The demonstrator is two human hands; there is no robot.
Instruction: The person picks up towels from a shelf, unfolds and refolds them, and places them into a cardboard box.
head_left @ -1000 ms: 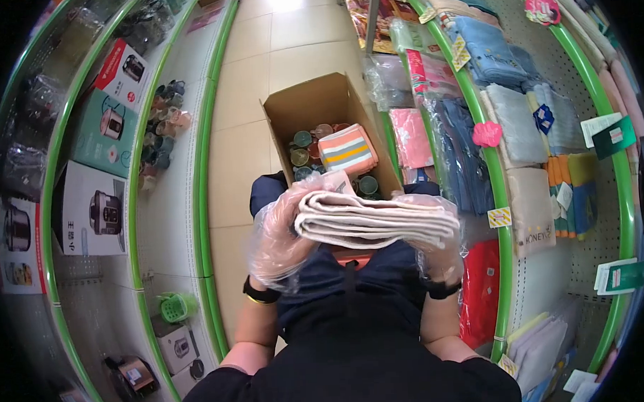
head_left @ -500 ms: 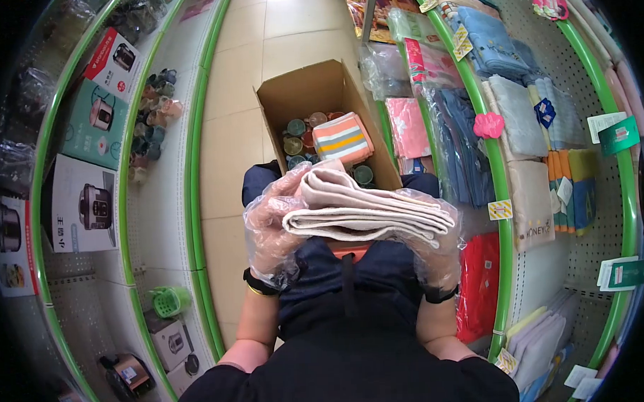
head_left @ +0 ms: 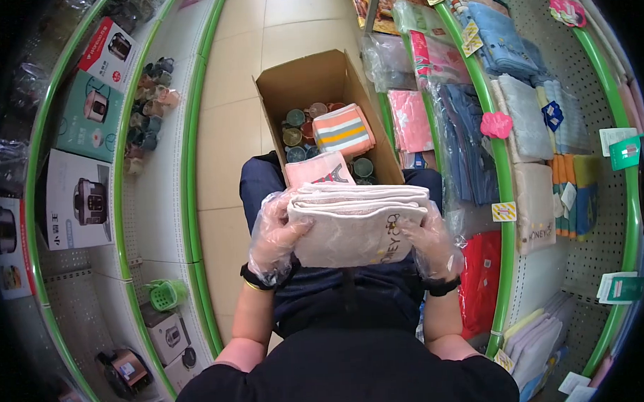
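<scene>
Since the earlier frame, the beige towel has been tipped so that its broad, lettered face shows, and its loosely parted folds lie closer together; more of a pink towel has come into view beyond it.

Largest are the shelves along the right side, stacked with towels and wrapped textiles. Next comes the open carton, on the floor in front of the person's knees. Inside it, the pink towel lies by the near left corner and a striped towel sits towards the right wall, partly over the cups grouped along the left wall. Laying soft things over the cups probably saves room and cushions them.

Held clear of the carton, above the lap, the beige towel has its folded layers uppermost. Supporting it at both ends seems meant to keep the bundle square and stop the layers slipping.

The left hand, in a clear plastic glove, is closed on the left end, thumb across the front and fingers largely hidden behind. The right hand, gloved alike, closes on the right end, its digits bent over the front near the lettering. Both forearms reach forward, wrists roughly level.
</scene>
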